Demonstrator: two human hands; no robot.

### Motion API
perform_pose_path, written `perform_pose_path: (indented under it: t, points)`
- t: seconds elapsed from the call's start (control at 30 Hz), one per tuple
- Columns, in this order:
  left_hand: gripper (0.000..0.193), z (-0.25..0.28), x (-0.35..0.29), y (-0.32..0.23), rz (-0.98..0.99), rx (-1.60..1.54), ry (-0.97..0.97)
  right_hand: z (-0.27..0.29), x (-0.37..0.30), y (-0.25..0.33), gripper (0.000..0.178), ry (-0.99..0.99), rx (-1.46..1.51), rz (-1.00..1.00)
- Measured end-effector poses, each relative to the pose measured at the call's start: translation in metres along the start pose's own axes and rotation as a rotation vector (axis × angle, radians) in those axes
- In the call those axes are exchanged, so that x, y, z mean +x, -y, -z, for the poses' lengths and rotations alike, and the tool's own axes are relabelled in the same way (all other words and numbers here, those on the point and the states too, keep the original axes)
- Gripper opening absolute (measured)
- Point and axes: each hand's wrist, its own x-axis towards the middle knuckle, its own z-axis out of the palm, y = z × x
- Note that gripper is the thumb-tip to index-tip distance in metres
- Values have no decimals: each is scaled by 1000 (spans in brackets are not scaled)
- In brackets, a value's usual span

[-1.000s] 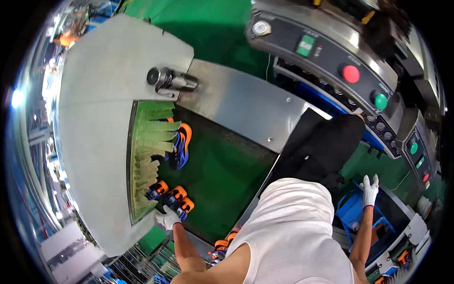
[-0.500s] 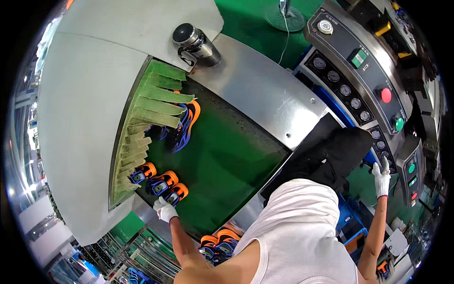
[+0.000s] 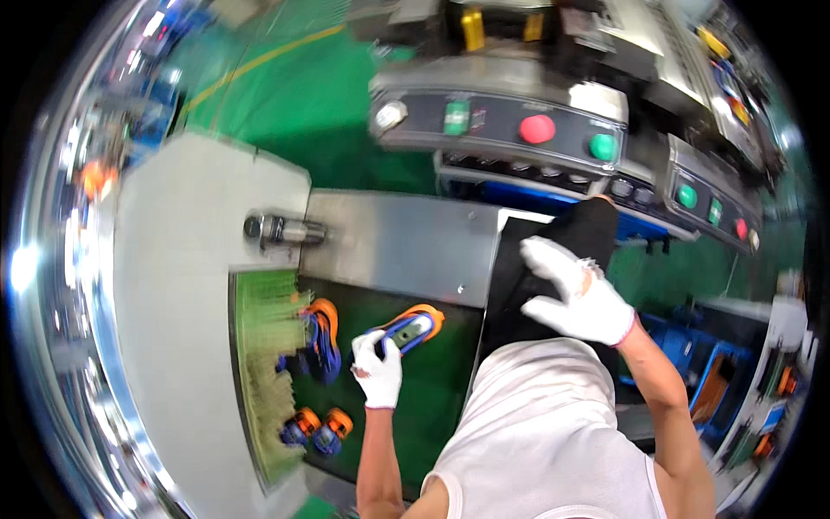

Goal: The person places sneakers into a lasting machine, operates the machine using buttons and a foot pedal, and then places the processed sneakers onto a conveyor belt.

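Note:
My left hand [image 3: 378, 372], in a white glove, pinches the end of a blue and orange sports shoe [image 3: 410, 332] with a dark opening. The shoe is over the green conveyor belt [image 3: 424, 406]; whether it touches the belt I cannot tell. My right hand [image 3: 579, 298], also gloved, is held empty with spread fingers in front of my black-clad leg, to the right of the shoe. To the left, more orange and blue shoes [image 3: 323, 342] stand by the green strip curtain [image 3: 264, 355]. Closer to me, two smaller-looking shoes [image 3: 333, 431] sit at its edge.
A metal flask [image 3: 285, 231] rests where the pale machine housing [image 3: 173, 329] meets a steel plate [image 3: 389, 242]. Beyond my legs runs a control panel [image 3: 497, 125] with red and green buttons. A blue rack [image 3: 683, 346] stands at the right.
My left hand has taken hold of a shoe and moved it right, away from the curtain. My right hand has come in from beside the control panel. The whole view has turned.

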Motion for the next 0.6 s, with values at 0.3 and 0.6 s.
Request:
perform_pose_path:
  t: [0.3, 0.6]
  points:
    - [21, -59, 92, -323, -1007, -483, 451, 55, -25, -9, 54, -413, -231, -89]
    - [56, -146, 79, -582, -1604, -372, 367, 66, -221, -63, 57, -1034, 897, -628]
